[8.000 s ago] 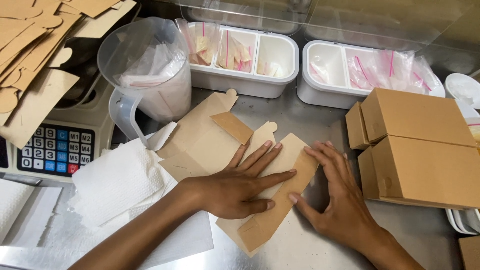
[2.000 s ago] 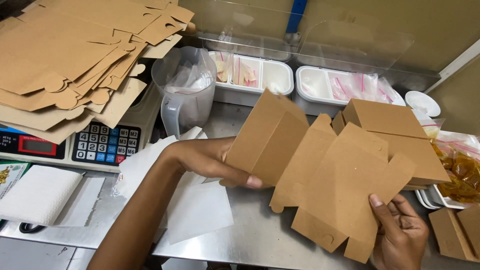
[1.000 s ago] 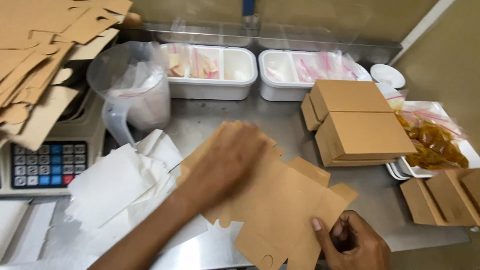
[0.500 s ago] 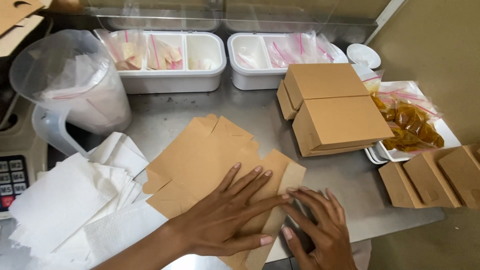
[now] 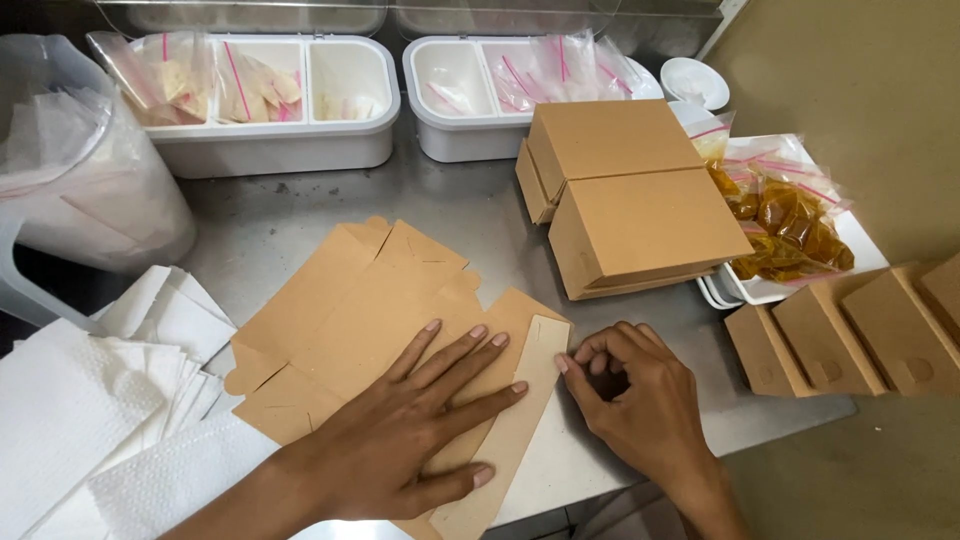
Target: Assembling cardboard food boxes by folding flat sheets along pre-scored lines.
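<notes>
Half a second on, both hands have settled lower on the flat brown box blank (image 5: 380, 330), and the view has drawn in so the paper-filled plastic jug (image 5: 80, 170) sits at the left edge. Left hand (image 5: 400, 430) lies palm down on the blank, fingers spread and flat — pressing, not gripping anything. Right hand (image 5: 635, 410) is curled loosely, its fingertips touching the edge of the folded side strip (image 5: 520, 400); it pinches nothing that I can see.

The blank lies on the steel counter (image 5: 470, 215), just beside a heap of white paper sheets (image 5: 90, 430) and in front of two closed brown boxes (image 5: 630, 190). Its long axis runs diagonally, from the near right corner by the wrists up toward the far left, tabs pointing away toward the white bins (image 5: 270, 90).

To crease well, I would judge the flat hand should keep the panel from sliding while the right fingertips run firmly along the fold line — even pressure, end to end.
</notes>
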